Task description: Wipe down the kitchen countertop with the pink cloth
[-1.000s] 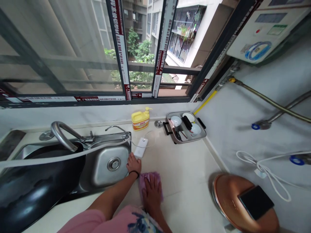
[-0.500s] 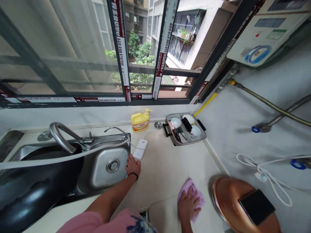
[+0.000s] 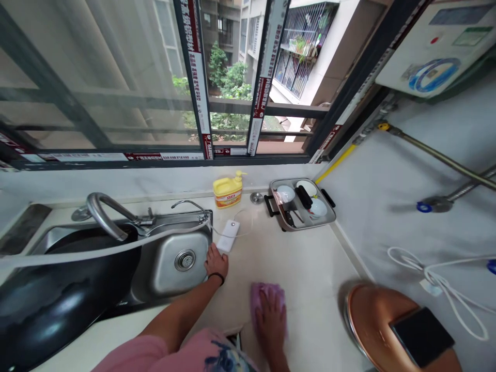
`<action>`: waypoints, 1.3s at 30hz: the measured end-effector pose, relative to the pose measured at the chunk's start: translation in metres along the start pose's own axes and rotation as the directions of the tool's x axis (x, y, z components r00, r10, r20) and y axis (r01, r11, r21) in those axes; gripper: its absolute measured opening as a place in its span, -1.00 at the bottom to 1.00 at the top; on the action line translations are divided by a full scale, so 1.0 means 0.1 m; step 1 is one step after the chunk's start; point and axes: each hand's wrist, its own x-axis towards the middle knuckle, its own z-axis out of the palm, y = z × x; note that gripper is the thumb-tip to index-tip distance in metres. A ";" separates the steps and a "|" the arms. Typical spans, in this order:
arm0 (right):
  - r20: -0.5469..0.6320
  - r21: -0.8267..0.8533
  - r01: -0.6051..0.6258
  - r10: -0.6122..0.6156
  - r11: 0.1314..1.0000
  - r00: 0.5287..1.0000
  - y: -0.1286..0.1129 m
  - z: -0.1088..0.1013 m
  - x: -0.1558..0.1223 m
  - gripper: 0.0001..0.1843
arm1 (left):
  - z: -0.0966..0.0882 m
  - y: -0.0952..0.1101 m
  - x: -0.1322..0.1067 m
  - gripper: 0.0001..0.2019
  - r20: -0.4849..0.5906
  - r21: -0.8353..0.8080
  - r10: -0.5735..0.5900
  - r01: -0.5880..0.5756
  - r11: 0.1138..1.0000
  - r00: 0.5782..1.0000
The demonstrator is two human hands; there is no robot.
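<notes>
My right hand (image 3: 269,315) holds a purple cloth (image 3: 254,295) pressed against the pale countertop (image 3: 310,268), its fingers stretched over the fabric. My left hand (image 3: 216,261) rests at the right rim of the steel sink (image 3: 165,276), fingers laid flat and holding nothing. Just beyond its fingertips lies a white rectangular device (image 3: 228,236) with a thin cable; whether they touch is hard to tell. Behind that stands a yellow pump bottle (image 3: 228,191).
A large black wok-like vessel (image 3: 65,289) covers the left part of the sink under the curved faucet (image 3: 104,214). At the back right sits a metal tray (image 3: 306,226) with bowls and a knife. A copper-coloured lid (image 3: 372,315) carries a dark flat square (image 3: 422,336).
My right hand has slid left across the countertop with the purple cloth. My left hand stays at the sink rim. The view has shifted slightly.
</notes>
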 end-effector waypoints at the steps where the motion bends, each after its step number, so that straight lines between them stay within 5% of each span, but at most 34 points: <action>1: -0.048 -0.023 -0.079 0.078 0.997 0.996 0.22 -0.03 0.03 -0.33 | 0.00 0.00 0.00 -0.28 -0.001 0.003 -0.003 0.003 1.000 1.000; 6: -0.216 0.052 -0.396 0.397 0.917 0.892 0.92 -0.30 0.47 -0.21 | -0.02 0.01 -0.01 -0.27 0.013 0.007 0.001 -0.001 1.000 1.000; 10: -0.198 0.132 -0.536 0.552 0.834 0.810 0.67 -0.49 1.02 -0.21 | -0.03 0.00 -0.01 -0.27 0.016 0.002 0.007 -0.007 1.000 1.000; 14: -0.131 0.047 -0.314 0.317 0.948 0.939 -0.16 -0.51 1.32 -0.32 | -0.03 0.00 -0.01 -0.29 0.021 -0.004 0.000 0.000 1.000 1.000; 16: -0.058 0.019 -0.096 0.097 0.995 0.994 -0.58 -0.42 1.24 -0.36 | -0.03 0.00 -0.01 -0.29 0.020 -0.004 -0.009 0.009 1.000 1.000; 18: 0.009 0.029 0.111 -0.111 0.993 0.994 -0.86 -0.29 1.03 -0.39 | -0.03 0.00 -0.01 -0.29 0.023 -0.002 -0.011 0.011 1.000 1.000; 20: 0.051 0.059 0.256 -0.259 0.965 0.965 -0.94 -0.17 0.76 -0.40 | -0.03 0.01 -0.01 -0.28 0.028 0.003 -0.009 0.009 1.000 1.000; 23: 0.088 0.065 0.307 -0.312 0.949 0.946 -0.65 -0.08 0.46 -0.40 | -0.04 0.01 0.00 -0.28 0.034 0.007 -0.005 0.005 1.000 0.999; 27: -0.015 -0.052 -0.005 0.005 0.999 1.000 0.23 -0.21 0.48 -0.35 | -0.05 0.02 -0.01 -0.28 0.028 0.007 -0.001 0.001 1.000 1.000; 32: -0.198 0.072 -0.436 0.441 0.897 0.875 1.10 -0.46 0.91 -0.25 | -0.02 0.00 -0.02 -0.28 0.013 0.013 -0.008 0.008 1.000 1.000; 34: -0.198 0.147 -0.535 0.554 0.832 0.809 1.08 -0.54 1.14 -0.23 | -0.01 -0.01 -0.01 -0.27 0.004 0.013 -0.002 0.002 1.000 1.000; 36: -0.194 0.182 -0.558 0.586 0.810 0.787 0.83 -0.60 1.37 -0.23 | 0.01 -0.01 -0.01 -0.28 -0.002 0.015 -0.002 0.002 1.000 1.000; 39: -0.159 0.132 -0.402 0.419 0.906 0.894 0.12 -0.59 1.60 -0.28 | 0.01 -0.01 -0.01 -0.28 0.000 0.025 -0.009 0.009 1.000 1.000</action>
